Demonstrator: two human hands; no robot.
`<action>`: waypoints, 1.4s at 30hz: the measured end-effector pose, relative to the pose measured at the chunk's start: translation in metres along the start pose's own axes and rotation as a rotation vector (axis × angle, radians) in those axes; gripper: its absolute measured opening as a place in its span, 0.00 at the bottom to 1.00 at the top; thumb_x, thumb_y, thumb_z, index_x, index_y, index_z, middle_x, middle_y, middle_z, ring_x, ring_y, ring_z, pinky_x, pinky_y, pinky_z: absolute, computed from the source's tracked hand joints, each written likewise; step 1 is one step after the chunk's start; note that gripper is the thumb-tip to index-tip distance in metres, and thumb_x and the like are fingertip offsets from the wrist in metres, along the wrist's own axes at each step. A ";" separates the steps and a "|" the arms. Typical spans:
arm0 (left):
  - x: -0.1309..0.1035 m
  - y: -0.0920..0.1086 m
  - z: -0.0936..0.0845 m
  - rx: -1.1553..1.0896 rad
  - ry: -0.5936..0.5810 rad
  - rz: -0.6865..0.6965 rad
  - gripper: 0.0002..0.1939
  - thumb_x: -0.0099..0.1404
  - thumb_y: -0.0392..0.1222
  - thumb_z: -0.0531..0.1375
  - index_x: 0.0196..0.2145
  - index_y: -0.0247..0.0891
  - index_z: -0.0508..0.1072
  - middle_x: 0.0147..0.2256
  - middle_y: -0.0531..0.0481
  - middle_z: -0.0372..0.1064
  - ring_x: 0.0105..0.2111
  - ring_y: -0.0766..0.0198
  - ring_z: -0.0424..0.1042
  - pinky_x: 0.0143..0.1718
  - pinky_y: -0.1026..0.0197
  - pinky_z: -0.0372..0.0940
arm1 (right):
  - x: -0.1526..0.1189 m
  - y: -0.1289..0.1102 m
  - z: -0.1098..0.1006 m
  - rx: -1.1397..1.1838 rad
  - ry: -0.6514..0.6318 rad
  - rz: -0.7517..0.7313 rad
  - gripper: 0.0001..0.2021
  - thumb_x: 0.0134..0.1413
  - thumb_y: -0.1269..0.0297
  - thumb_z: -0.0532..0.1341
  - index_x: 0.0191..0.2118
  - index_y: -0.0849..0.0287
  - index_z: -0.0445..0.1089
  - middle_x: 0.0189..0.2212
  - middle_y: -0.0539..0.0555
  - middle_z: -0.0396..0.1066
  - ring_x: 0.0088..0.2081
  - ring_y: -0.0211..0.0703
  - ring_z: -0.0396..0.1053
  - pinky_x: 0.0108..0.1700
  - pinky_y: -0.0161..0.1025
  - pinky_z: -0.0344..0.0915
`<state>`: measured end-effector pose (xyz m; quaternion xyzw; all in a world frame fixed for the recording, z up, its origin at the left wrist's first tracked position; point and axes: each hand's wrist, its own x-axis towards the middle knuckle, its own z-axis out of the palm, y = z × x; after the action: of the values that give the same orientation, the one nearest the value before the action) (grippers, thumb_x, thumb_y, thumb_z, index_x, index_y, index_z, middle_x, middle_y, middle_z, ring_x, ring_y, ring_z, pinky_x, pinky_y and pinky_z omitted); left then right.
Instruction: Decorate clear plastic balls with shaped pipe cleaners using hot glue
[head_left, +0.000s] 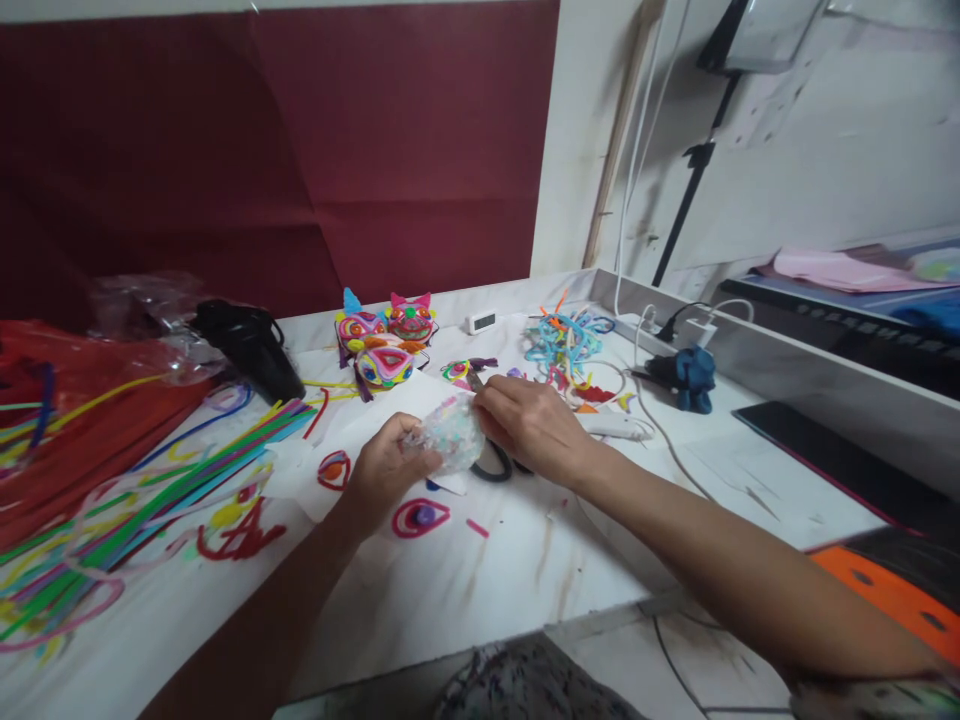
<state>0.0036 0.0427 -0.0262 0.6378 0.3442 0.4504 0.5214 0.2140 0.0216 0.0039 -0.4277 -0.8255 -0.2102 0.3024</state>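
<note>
Clear, crinkled plastic bag w/ pastel flecks (452, 436): held above white marbled tabletop (517, 590), inboard of front edge; long axis approx. L–R. My L hand (386, 468), nearer, pinches its L end. My R hand (529, 425): fingers bunched at R end; can't tell if pinching.

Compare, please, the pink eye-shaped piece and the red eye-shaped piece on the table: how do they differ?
The pink piece has a purple centre; the red piece has an orange centre. The pink piece looks larger in the picture than the red piece. The pink piece lies nearer the camera; the red piece lies farther back. Both have a coloured outline around a centre.
</note>
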 end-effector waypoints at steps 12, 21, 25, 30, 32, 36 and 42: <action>-0.003 0.000 0.008 0.000 -0.003 0.048 0.15 0.52 0.45 0.66 0.31 0.39 0.63 0.27 0.57 0.60 0.27 0.69 0.60 0.30 0.66 0.58 | -0.005 -0.001 0.003 0.316 0.167 0.203 0.05 0.51 0.74 0.54 0.29 0.59 0.64 0.24 0.50 0.66 0.24 0.36 0.63 0.28 0.33 0.58; -0.006 0.004 0.011 0.017 0.047 0.092 0.16 0.52 0.45 0.67 0.29 0.39 0.63 0.27 0.57 0.57 0.26 0.70 0.57 0.27 0.66 0.56 | -0.004 -0.003 0.010 0.465 0.211 0.364 0.05 0.46 0.74 0.55 0.25 0.58 0.65 0.22 0.49 0.67 0.24 0.36 0.64 0.28 0.33 0.59; -0.008 0.001 0.004 -0.025 0.048 0.087 0.15 0.52 0.45 0.67 0.30 0.39 0.63 0.27 0.56 0.58 0.27 0.69 0.59 0.29 0.66 0.58 | -0.003 0.011 0.004 0.613 0.224 0.670 0.05 0.47 0.70 0.56 0.24 0.57 0.65 0.18 0.48 0.67 0.22 0.36 0.65 0.25 0.33 0.59; -0.002 -0.004 -0.001 0.008 0.072 0.061 0.14 0.53 0.43 0.66 0.31 0.39 0.63 0.26 0.57 0.60 0.27 0.69 0.60 0.30 0.66 0.57 | -0.002 0.013 -0.005 0.747 0.138 0.510 0.05 0.53 0.68 0.57 0.32 0.59 0.70 0.25 0.50 0.72 0.27 0.38 0.70 0.28 0.34 0.64; -0.002 -0.003 0.001 0.028 0.088 0.047 0.14 0.53 0.43 0.66 0.31 0.39 0.63 0.26 0.57 0.60 0.27 0.69 0.60 0.30 0.66 0.57 | -0.002 0.008 -0.006 0.648 0.165 0.346 0.08 0.53 0.71 0.55 0.35 0.59 0.71 0.30 0.53 0.73 0.31 0.38 0.70 0.32 0.35 0.65; -0.006 0.001 0.004 0.098 0.104 0.059 0.13 0.52 0.43 0.66 0.30 0.39 0.64 0.27 0.56 0.60 0.27 0.68 0.60 0.30 0.65 0.57 | -0.001 -0.005 -0.004 0.423 0.099 0.158 0.10 0.60 0.67 0.54 0.42 0.61 0.71 0.35 0.56 0.73 0.34 0.39 0.70 0.35 0.36 0.65; -0.007 0.003 0.001 0.300 0.106 0.164 0.09 0.55 0.40 0.63 0.29 0.40 0.65 0.28 0.57 0.61 0.27 0.67 0.60 0.31 0.64 0.57 | -0.001 -0.013 -0.001 0.025 0.022 -0.015 0.12 0.64 0.67 0.50 0.40 0.61 0.71 0.31 0.55 0.71 0.31 0.39 0.66 0.29 0.36 0.57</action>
<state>0.0020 0.0351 -0.0244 0.7097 0.3815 0.4679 0.3632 0.2036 0.0131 0.0032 -0.4157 -0.8278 -0.2067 0.3150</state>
